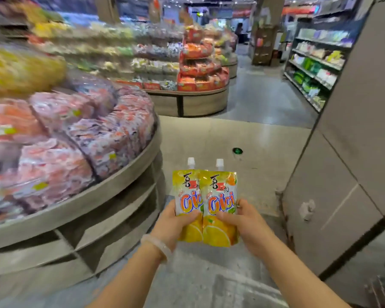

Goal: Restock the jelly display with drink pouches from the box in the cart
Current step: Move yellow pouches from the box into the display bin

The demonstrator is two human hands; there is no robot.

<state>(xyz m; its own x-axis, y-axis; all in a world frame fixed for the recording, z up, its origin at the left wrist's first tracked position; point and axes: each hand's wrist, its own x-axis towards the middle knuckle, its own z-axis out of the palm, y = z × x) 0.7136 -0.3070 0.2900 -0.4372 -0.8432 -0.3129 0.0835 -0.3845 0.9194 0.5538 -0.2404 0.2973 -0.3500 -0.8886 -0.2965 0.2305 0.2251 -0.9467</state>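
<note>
Drink pouches, two of them, sit upright side by side in my hands at lower centre of the frame, held in the air above the floor. My left hand (172, 221) has its grip closed on the left pouch (187, 196), thumb across the front near the orange lettering, fingers behind. My right hand (242, 221) has its grip closed on the right pouch (220, 196) in the same way, thumb on the front, fingers wrapped round the right edge. The right pouch overlaps the left one a little along their shared edge. Both are yellow with orange slices printed at the bottom, and each has a white cap at the top. A pale bracelet (157, 246) circles my left wrist.

To the left of the pouches, filling the left half of the frame, is the round jelly display (111, 187), a tiered stand with a pale rim, its top tier packed with blurred pink and red packets. The pouches are near its rim but apart from it. On the floor (209, 134) beyond the pouches lies a small green object (237, 150). A grey panel (342, 152) rises at the right. Further back, at upper centre, stands a second round display (200, 101) with red packages, and shelving (316, 67) runs along the upper right.
</note>
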